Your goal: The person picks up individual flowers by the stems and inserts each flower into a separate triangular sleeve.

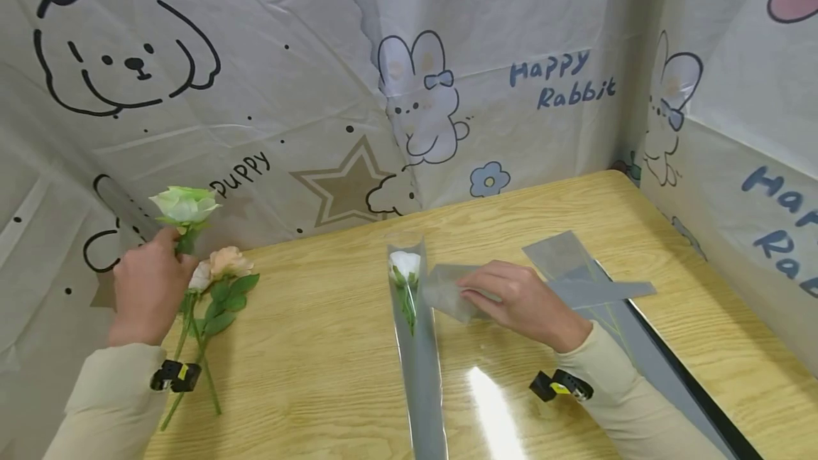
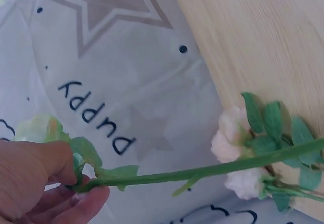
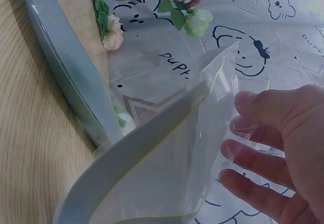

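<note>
Creased pale sheeting (image 1: 287, 62) hangs behind and on both sides of us, printed with a puppy, rabbits, stars, a blue flower and the words "Happy Rabbit". Below it we see a yellowish wood-grain tabletop (image 1: 307, 346), its far edge close against the sheeting and a bright glare (image 1: 492, 410) on its near part.

At the left, we see the left hand (image 1: 145, 289) with its fingers gripping a pale green rose (image 1: 185, 206) by the stem, just under the bloom — it is held up in front of the sheeting. Near that hand lie a peach flower (image 1: 230, 262) and a whitish flower (image 1: 199, 277), stems toward us on the tabletop.

Around the middle, a narrow grey wrapper (image 1: 423, 396) lies lengthwise, with a white rose (image 1: 405, 263) showing through its clear front. Just beside it, the right hand (image 1: 520, 300) pinches a translucent sheet (image 1: 447, 293) between thumb and fingers. At the right we find more grey wrappers (image 1: 664, 368), overlapping on the wood.
</note>
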The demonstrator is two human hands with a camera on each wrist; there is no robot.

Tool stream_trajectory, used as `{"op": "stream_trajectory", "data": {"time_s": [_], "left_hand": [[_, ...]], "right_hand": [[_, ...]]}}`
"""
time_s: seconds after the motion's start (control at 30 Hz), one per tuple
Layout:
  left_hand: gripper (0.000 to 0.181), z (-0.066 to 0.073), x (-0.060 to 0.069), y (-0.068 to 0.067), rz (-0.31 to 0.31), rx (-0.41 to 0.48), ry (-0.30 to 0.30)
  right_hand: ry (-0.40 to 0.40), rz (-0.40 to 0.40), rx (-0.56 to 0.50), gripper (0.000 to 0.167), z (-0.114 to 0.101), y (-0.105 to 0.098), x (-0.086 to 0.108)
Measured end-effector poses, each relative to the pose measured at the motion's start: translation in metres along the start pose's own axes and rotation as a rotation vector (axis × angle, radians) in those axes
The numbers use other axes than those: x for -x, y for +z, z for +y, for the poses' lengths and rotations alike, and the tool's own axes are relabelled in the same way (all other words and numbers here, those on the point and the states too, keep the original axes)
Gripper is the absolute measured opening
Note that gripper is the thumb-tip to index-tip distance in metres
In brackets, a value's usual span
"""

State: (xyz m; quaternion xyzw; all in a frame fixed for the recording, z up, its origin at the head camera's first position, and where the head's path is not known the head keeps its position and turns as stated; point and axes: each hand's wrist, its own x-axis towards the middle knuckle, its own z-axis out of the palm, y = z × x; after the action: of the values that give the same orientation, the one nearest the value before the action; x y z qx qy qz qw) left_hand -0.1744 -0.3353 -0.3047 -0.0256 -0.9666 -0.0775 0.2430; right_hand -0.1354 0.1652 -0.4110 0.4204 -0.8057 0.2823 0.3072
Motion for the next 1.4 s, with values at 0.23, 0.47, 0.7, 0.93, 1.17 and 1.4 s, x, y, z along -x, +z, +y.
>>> {"op": "stream_trajectory", "data": {"time_s": [0.23, 0.47, 0.7, 0.93, 1.17, 1.4], "left_hand": [[0.026, 0.011, -0.001, 0.001, 0.045, 0.037, 0.030], [0.019, 0.021, -0.003, -0.002, 0.068, 0.055, 0.031], [0.031, 0.031, -0.005, -0.010, 0.103, 0.060, 0.013], [0.040, 0.042, -0.006, -0.021, 0.083, 0.112, -0.126], [0.047, 0.045, -0.009, -0.029, 0.059, 0.177, -0.293], [0.055, 0.046, -0.012, -0.033, -0.019, 0.290, -0.441]], "right_hand": [[-0.002, -0.006, 0.001, 0.023, 0.000, 0.002, 0.001], [0.012, -0.014, -0.004, 0.023, -0.001, 0.002, 0.001], [0.015, -0.020, 0.008, 0.023, 0.000, 0.002, 0.001], [0.019, -0.022, 0.017, 0.022, 0.002, 0.002, 0.001], [0.016, -0.016, 0.017, 0.023, 0.003, 0.003, 0.002], [0.027, 0.001, 0.040, 0.025, 0.006, 0.003, 0.003]]}}
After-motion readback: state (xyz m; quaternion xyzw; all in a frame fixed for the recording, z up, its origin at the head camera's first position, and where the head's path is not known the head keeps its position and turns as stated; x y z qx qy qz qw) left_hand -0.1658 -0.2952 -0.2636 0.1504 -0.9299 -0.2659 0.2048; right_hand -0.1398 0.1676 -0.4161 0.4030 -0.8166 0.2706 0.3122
